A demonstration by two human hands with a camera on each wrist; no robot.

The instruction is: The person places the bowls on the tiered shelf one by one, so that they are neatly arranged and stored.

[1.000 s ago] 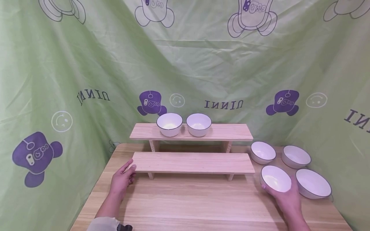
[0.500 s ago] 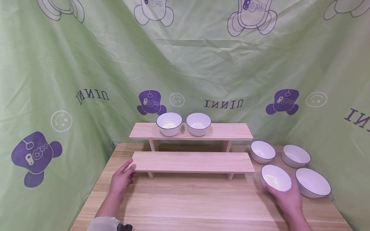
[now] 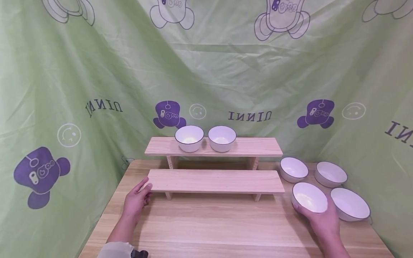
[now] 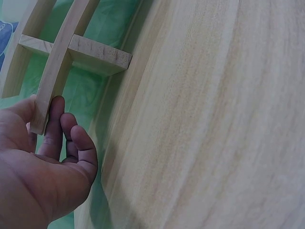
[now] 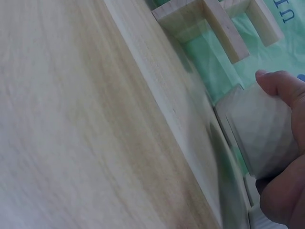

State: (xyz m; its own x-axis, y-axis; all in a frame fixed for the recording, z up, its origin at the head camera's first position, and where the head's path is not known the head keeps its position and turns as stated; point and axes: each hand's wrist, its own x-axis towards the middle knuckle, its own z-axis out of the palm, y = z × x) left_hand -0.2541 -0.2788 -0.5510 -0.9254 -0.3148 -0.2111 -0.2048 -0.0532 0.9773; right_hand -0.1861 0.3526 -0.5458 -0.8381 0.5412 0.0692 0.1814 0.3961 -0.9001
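On the right of the head view, my right hand [image 3: 325, 223] grips a white bowl [image 3: 309, 197] with a dark rim, thumb on its near left side and fingers round its right. The right wrist view shows this bowl's faceted outer wall [image 5: 262, 129], tilted and apart from the table. My left hand [image 3: 134, 201] pinches the left end of the lower wooden shelf [image 3: 216, 181]. In the left wrist view, the board's end [image 4: 44, 107] lies between thumb and fingers; the thumb is partly hidden behind it. Two white bowls, a left one [image 3: 189, 139] and a right one [image 3: 222, 139], stand on the upper shelf [image 3: 258, 147].
Beside the held bowl, more white bowls stand on the table: one behind it [image 3: 293, 170], one at the back right [image 3: 330, 175] and one to its right [image 3: 350, 204]. A printed green cloth [image 3: 206, 71] hangs behind and along both sides of the wooden table [image 3: 213, 225].
The right hand and its bowl have shifted very slightly up and to the right. My left hand keeps its hold on the lower shelf, and the other bowls stay in place.
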